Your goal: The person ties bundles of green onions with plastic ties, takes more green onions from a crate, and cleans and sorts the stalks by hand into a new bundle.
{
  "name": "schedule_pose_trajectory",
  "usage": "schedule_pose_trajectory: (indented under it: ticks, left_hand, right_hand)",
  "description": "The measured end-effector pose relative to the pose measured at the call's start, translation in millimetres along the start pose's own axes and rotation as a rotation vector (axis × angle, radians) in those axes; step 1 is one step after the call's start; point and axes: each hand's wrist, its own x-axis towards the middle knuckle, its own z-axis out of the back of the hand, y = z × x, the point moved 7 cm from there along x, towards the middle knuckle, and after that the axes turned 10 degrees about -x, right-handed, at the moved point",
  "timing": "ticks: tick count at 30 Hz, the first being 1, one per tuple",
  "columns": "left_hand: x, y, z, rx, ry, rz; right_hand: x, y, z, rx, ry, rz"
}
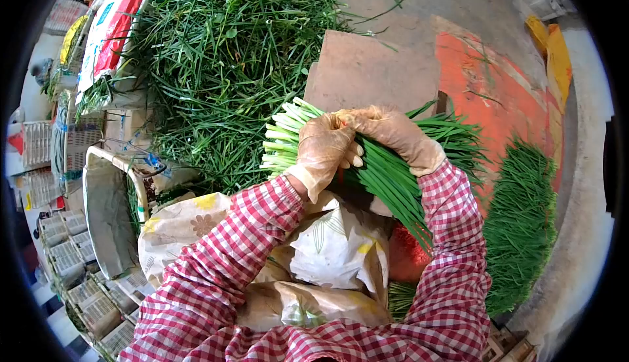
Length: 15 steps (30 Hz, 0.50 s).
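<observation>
By the cardboard, left hand and right hand close fingers round a green bunch (pale-ended); a slack grip could scatter it.

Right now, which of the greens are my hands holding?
The middle bunch, pale stem ends pointing left; neither the tangled heap at upper left nor the stack at right is held.

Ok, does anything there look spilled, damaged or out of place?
Stray green blades lie scattered on the orange sheet, apart from the neat stack at right; the sheet also looks stained or worn.
</observation>
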Motion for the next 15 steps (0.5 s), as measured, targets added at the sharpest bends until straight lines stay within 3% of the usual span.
schedule_pose_trajectory:
  ticks: [5,6,7,8,9,11,12,13,14,15]
  left_hand:
    - [-0.2,7.2,1.7,-0.006,0.046,-0.026]
    - [-3.4,2.1,2.6,-0.010,0.047,-0.036]
    - [-9.7,-9.1,6.3,-0.021,0.064,-0.128]
    - [-14.0,-21.4,10.5,-0.031,0.084,-0.217]
    - [-14.1,-48.0,16.1,-0.004,0.148,-0.555]
    - [-28.6,-100.6,11.5,0.656,0.033,-0.912]
    - [-24.2,-101.7,4.5,0.941,0.107,-1.027]
    - [-15.0,-98.9,-4.4,1.236,0.177,-1.126]
    - [4.2,-85.9,-2.8,1.390,0.294,-0.917]
    - [9.8,-78.0,-5.9,1.610,0.377,-0.843]
  right_hand:
    - [0.6,-1.1,-8.4,-0.196,-0.209,-0.081]
    - [-2.6,7.6,-1.8,-0.475,-0.420,0.023]
    - [-7.7,18.3,3.6,-0.752,-0.631,0.134]
    - [-7.5,22.4,7.0,-0.925,-0.678,0.215]
    - [-8.9,25.5,8.1,-0.928,-0.686,0.218]
    - [-15.7,31.8,8.6,-0.810,-0.729,0.284]
    - [-8.4,15.3,24.7,-0.617,-0.685,0.348]
    - [-7.1,24.0,24.0,-0.626,-0.681,0.355]
    - [-10.7,38.3,21.4,-0.783,-0.741,0.419]
    - [-16.4,50.4,16.4,-0.943,-0.808,0.485]
